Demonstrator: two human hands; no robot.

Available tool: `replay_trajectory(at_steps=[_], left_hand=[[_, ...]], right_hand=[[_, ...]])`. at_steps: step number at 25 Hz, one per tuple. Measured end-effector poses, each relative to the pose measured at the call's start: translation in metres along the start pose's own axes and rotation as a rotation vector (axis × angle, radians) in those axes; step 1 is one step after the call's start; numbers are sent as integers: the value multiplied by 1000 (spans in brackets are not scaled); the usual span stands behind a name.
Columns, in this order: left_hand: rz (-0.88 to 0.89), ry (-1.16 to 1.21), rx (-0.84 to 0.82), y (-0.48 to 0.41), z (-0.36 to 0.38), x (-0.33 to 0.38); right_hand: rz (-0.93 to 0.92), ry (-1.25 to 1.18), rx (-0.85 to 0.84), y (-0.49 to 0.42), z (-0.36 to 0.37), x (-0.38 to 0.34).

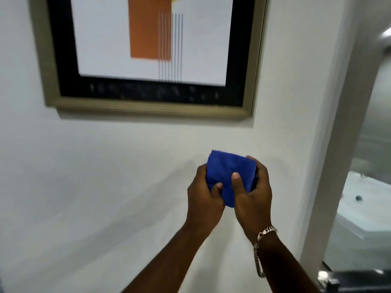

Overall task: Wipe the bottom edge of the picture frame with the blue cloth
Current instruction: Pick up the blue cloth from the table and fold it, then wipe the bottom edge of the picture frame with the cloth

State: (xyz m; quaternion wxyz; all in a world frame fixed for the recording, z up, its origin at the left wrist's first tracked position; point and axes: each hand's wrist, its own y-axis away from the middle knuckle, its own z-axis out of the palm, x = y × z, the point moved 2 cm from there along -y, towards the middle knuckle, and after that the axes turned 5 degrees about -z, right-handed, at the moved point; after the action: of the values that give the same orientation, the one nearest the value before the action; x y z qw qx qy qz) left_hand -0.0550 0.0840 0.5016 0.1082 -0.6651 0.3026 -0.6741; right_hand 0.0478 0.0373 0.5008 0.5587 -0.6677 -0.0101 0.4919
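A picture frame (148,107) with a beige moulding and a black inner border hangs on the white wall, its bottom edge running across the upper half of the view. Smudges show on the black border just above that edge. A folded blue cloth (230,172) is held well below the frame, in front of the wall. My left hand (204,197) grips the cloth's left side, thumb on its front. My right hand (252,193) grips its right side, thumb pressed on the front; a chain bracelet hangs at that wrist.
The white wall (95,187) fills the left and centre. A grey door jamb (338,144) stands at the right, with a white bathtub (366,208) seen through the opening. A dark object with metal parts (355,281) sits at the bottom right corner.
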Motion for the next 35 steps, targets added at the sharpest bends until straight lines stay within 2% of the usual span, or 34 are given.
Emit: replay_trajectory(at_steps=[2,4,8,11,13,16,19,20,26,30,33,35], left_hand=[[159,-83,20,-22,-19,46],[220,-116,29,-42,-35,82],[430,-226,182,-91,-75,139],[687,-449,295,-126,-103,157],[797,-711,315,-152,-120,156],[930,-1126,248,-189,-141,148],[1011,-1371,215,-210,-150,156],[1033,-1415,213,-214,-151,161],[1089,-1516,257,-226,-154,161],[1119,-1507,267,-228,-154,161],[1126,-1505,280,-229,-154,160],[1133,-1492,299,-229,-154,160]], right_hand=[[-101,3,63,-35,13,-32],[-166,33,105,-64,23,-53],[-242,61,92,-99,46,-71],[-319,125,151,-108,58,-77],[-374,288,231,-112,62,-78],[-619,702,372,-118,66,-75],[-978,782,259,-126,69,-68],[-1037,766,209,-126,70,-66],[-928,901,11,-102,80,-29],[-857,931,103,-111,95,-32],[-966,945,98,-107,86,-20],[-957,925,143,-112,78,-19]])
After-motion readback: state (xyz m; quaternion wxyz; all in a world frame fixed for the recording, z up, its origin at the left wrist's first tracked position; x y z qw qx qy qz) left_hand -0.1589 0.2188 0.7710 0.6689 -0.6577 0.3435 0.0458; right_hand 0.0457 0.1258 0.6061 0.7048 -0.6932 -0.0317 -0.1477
